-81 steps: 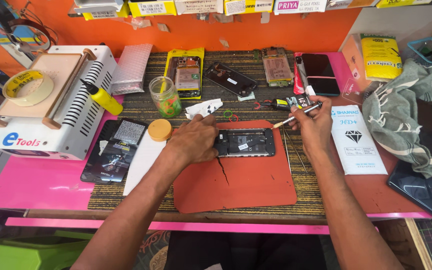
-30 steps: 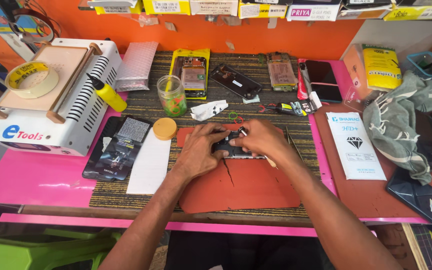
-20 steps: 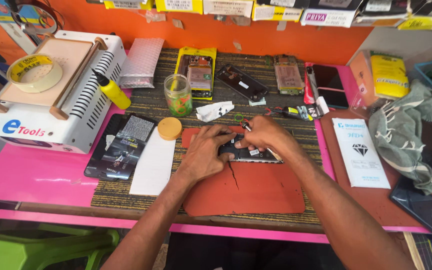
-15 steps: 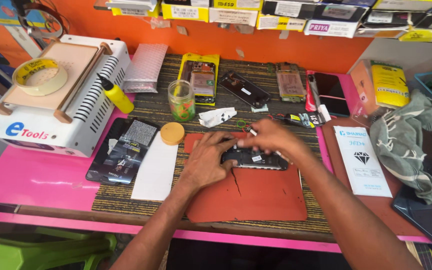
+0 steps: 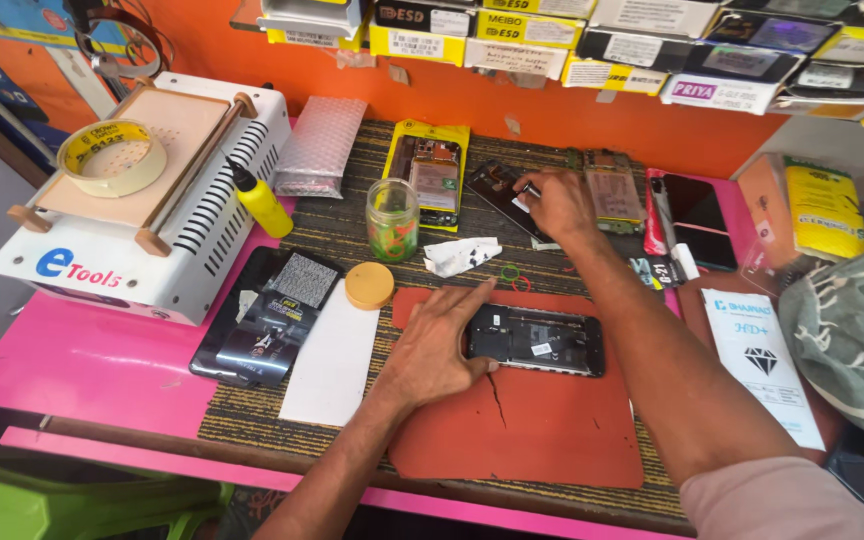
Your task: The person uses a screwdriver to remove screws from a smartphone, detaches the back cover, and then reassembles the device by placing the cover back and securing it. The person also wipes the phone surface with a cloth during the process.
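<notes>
An opened black phone [image 5: 537,340] lies on a red-brown work mat [image 5: 522,420]. My left hand [image 5: 437,345] rests flat on the mat with its fingers apart, the thumb touching the phone's left end. My right hand [image 5: 557,200] reaches to the back of the bench, its fingertips pinched on a small part on a dark phone back cover [image 5: 500,190]. A circuit board part [image 5: 614,190] lies just right of that hand.
A white heating machine [image 5: 142,200] with a tape roll [image 5: 112,158] stands at left. Nearby are a yellow bottle [image 5: 260,200], a glass jar [image 5: 392,220], a round orange lid [image 5: 369,285], a crumpled tissue [image 5: 460,255], a white card [image 5: 332,365] and a grey cloth [image 5: 847,330].
My right hand left the opened phone and reached to the dark cover at the back. My left hand stayed at the phone's left end. The camera moved closer.
</notes>
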